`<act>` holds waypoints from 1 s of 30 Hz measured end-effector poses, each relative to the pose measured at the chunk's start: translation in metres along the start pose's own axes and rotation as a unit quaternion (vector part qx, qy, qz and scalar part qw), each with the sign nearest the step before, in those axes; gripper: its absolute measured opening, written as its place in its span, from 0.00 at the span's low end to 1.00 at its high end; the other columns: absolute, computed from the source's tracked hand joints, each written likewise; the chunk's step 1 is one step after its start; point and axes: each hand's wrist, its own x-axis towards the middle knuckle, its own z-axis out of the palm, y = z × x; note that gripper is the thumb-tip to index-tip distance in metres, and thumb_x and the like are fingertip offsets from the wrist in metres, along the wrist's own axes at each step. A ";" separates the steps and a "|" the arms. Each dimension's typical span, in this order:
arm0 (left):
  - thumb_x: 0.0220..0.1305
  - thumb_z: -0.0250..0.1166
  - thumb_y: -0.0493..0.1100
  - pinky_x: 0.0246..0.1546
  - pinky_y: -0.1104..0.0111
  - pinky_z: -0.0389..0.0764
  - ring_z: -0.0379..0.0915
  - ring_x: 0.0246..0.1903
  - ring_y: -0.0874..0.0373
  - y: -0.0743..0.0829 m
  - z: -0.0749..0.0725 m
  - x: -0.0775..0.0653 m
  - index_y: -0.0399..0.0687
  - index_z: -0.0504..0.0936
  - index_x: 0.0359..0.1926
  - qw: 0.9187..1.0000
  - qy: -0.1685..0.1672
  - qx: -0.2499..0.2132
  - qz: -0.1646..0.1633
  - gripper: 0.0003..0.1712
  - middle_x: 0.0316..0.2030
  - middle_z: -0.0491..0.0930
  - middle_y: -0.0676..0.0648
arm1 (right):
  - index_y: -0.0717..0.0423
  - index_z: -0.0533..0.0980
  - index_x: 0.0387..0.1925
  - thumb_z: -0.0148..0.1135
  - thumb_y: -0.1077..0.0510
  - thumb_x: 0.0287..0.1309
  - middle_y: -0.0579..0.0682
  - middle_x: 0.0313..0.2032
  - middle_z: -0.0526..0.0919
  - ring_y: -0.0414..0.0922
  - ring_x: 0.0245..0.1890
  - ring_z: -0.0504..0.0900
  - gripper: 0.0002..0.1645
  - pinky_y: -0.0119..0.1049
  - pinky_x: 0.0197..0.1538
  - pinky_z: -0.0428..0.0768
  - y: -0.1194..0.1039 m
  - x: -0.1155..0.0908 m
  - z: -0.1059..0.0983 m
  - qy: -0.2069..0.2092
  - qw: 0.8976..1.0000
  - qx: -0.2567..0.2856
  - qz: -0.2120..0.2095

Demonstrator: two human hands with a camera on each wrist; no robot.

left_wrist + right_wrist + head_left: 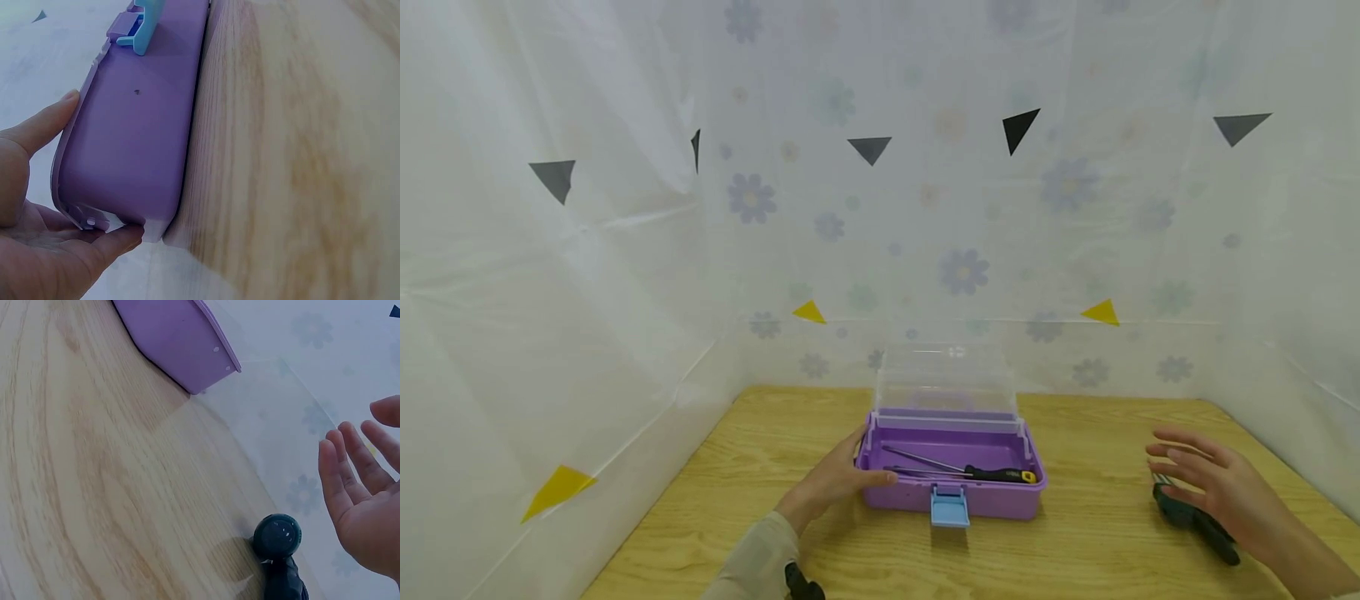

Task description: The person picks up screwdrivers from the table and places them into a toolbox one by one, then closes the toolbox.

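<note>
A purple toolbox (pixel 910 498) stands on the table with its clear lid (pixel 947 375) raised at the back. Its light blue latch (pixel 950 508) hangs down in front. Inside lies a screwdriver with a black and yellow handle (pixel 1000 474), a second thin shaft beside it. My left hand (pixel 835 479) grips the box's left end, thumb (pixel 53 122) on the front rim and fingers at the end wall. To the right, my right hand (pixel 1221 483) is held with fingers spread, holding nothing. It partly overlaps a dark green and black tool (pixel 1195 521) with thin metal at its tip.
The wood-grain table (pixel 1097 467) extends to both sides of the toolbox. White flower-printed sheeting (pixel 925 208) encloses the back and sides, with black and yellow triangles on it. A small black object (pixel 803 583) shows by the left sleeve.
</note>
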 end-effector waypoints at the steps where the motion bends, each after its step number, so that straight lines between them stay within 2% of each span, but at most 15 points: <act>1: 0.60 0.78 0.51 0.72 0.35 0.49 0.44 0.76 0.33 0.000 0.000 0.000 0.40 0.46 0.83 1.000 0.000 0.001 0.000 0.64 0.79 0.51 0.33 | 0.39 0.78 0.66 0.36 0.63 0.84 0.40 0.57 0.84 0.42 0.55 0.83 0.28 0.44 0.52 0.85 0.001 -0.001 -0.001 0.017 1.000 -0.019 0.005; 4: 0.60 0.78 0.51 0.72 0.36 0.49 0.44 0.76 0.33 0.000 -0.001 0.000 0.40 0.45 0.83 1.000 -0.001 0.000 0.002 0.64 0.79 0.50 0.33 | 0.34 0.78 0.62 0.43 0.61 0.83 0.36 0.54 0.84 0.39 0.52 0.84 0.23 0.42 0.50 0.86 0.003 -0.003 -0.001 0.075 0.993 -0.082 0.032; 7: 0.60 0.78 0.50 0.73 0.36 0.48 0.43 0.77 0.33 0.001 -0.001 0.000 0.40 0.45 0.83 1.000 -0.003 -0.003 0.006 0.64 0.79 0.50 0.33 | 0.30 0.78 0.59 0.50 0.58 0.81 0.32 0.51 0.84 0.37 0.50 0.84 0.19 0.41 0.47 0.87 0.005 -0.004 0.000 0.128 0.980 -0.137 0.064; 12: 0.60 0.79 0.51 0.72 0.36 0.48 0.43 0.77 0.33 0.001 -0.001 0.000 0.40 0.45 0.83 1.000 -0.003 -0.004 0.003 0.64 0.79 0.50 0.34 | 0.27 0.78 0.55 0.56 0.56 0.79 0.30 0.46 0.84 0.34 0.46 0.84 0.16 0.41 0.45 0.88 0.007 -0.006 0.002 0.166 0.965 -0.184 0.091; 14: 0.59 0.79 0.51 0.72 0.36 0.49 0.44 0.77 0.33 0.001 -0.001 0.000 0.40 0.45 0.83 1.000 -0.004 -0.004 0.003 0.65 0.79 0.51 0.34 | 0.33 0.78 0.58 0.58 0.54 0.78 0.33 0.47 0.84 0.32 0.45 0.84 0.14 0.43 0.45 0.88 0.006 -0.006 0.002 0.176 0.955 -0.216 0.097; 17: 0.59 0.79 0.51 0.72 0.36 0.49 0.44 0.76 0.33 0.001 -0.001 0.001 0.41 0.45 0.83 1.000 -0.006 -0.006 0.008 0.65 0.79 0.51 0.34 | 0.55 0.73 0.66 0.58 0.50 0.77 0.52 0.52 0.85 0.29 0.42 0.83 0.23 0.45 0.44 0.88 0.007 -0.005 0.006 0.187 0.933 -0.292 0.097; 20: 0.59 0.79 0.51 0.73 0.36 0.49 0.44 0.76 0.33 0.001 -0.001 0.001 0.41 0.44 0.83 1.000 -0.008 -0.007 0.010 0.65 0.79 0.51 0.34 | 0.72 0.64 0.70 0.57 0.48 0.78 0.70 0.57 0.79 0.28 0.40 0.82 0.36 0.44 0.42 0.88 0.008 -0.004 0.010 0.192 0.907 -0.365 0.089; 23: 0.60 0.78 0.51 0.72 0.36 0.49 0.43 0.77 0.33 0.001 -0.001 0.000 0.41 0.44 0.83 1.000 -0.008 -0.007 0.006 0.65 0.79 0.50 0.34 | 0.74 0.64 0.69 0.57 0.48 0.78 0.73 0.57 0.78 0.37 0.41 0.85 0.36 0.43 0.39 0.88 0.010 -0.003 0.014 0.197 0.881 -0.422 0.079; 27: 0.60 0.78 0.51 0.72 0.35 0.50 0.43 0.76 0.32 0.000 -0.001 0.000 0.41 0.44 0.83 1.000 -0.007 -0.005 0.000 0.65 0.79 0.49 0.33 | 0.71 0.68 0.67 0.58 0.46 0.77 0.70 0.53 0.82 0.60 0.45 0.86 0.34 0.48 0.38 0.87 0.014 -0.001 0.018 0.208 0.846 -0.487 0.065; 28: 0.60 0.78 0.52 0.72 0.35 0.50 0.43 0.76 0.32 0.000 -0.001 0.000 0.41 0.44 0.83 1.000 -0.007 -0.003 0.000 0.65 0.79 0.49 0.33 | 0.70 0.68 0.67 0.59 0.45 0.76 0.69 0.52 0.82 0.63 0.46 0.85 0.35 0.49 0.38 0.87 0.015 -0.001 0.019 0.209 0.840 -0.497 0.061; 30: 0.60 0.78 0.52 0.72 0.35 0.51 0.43 0.76 0.32 0.000 -0.001 0.000 0.41 0.44 0.83 1.000 -0.006 -0.003 -0.001 0.65 0.79 0.49 0.33 | 0.68 0.71 0.66 0.62 0.46 0.74 0.68 0.51 0.83 0.64 0.46 0.85 0.33 0.49 0.38 0.87 0.018 -0.001 0.020 0.208 0.830 -0.516 0.046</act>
